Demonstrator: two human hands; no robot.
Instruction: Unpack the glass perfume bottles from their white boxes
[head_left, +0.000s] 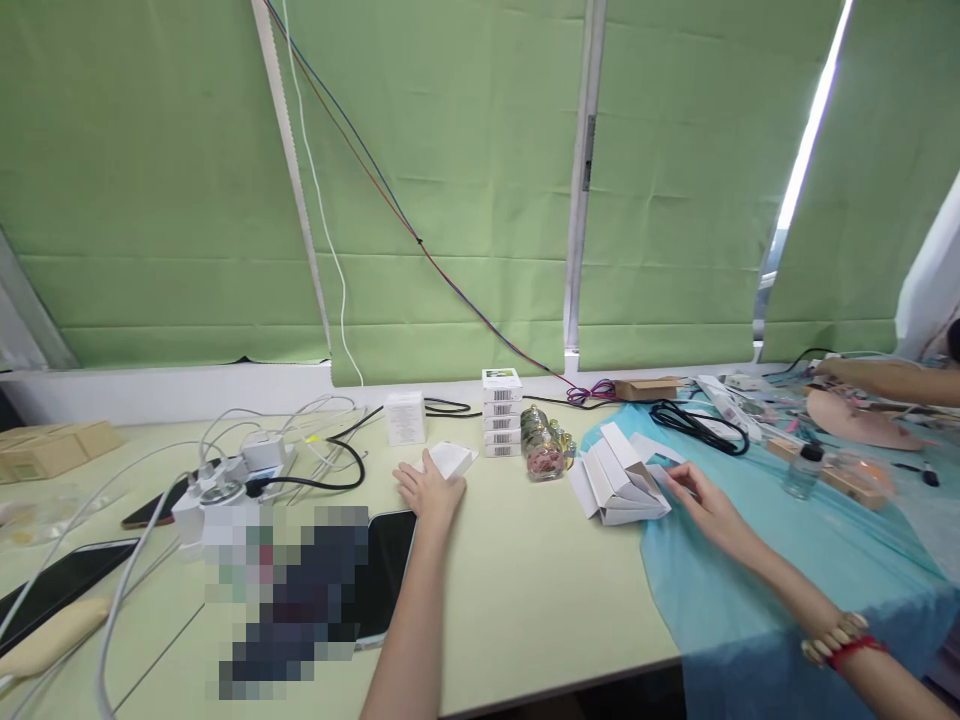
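Nearest, the left forearm [409,630] and right forearm [795,590] cross the front edge of the tabletop [540,600], both cut off by the frame. The left hand [431,490] lies palm down with fingers spread, against one small folded white carton [454,460] near the middle of the tabletop; its fingers cover part of the carton, so I cannot tell whether it grips. The right hand [697,495] makes a narrow pinch on a flap of the loose pile of white cartons [619,480], which overlap too much to count, where the blue sheet [735,560] meets bare tabletop. A pixelated patch [300,590] hides part of a black phone [390,560]; two more dark flat devices [67,575] lie toward the left edge, one cut off. Toward the rear edge stand one single white box [406,418], its grey print too small to read, and a stack of white boxes [502,412], seemingly five, with barcodes whose digits are illegible. Beside it, a row of glass bottles [546,458] overlaps beyond counting. One clear bottle [804,470] with a black cap stands on the sheet; at the right edge, another person's arm [885,380] is cut off.
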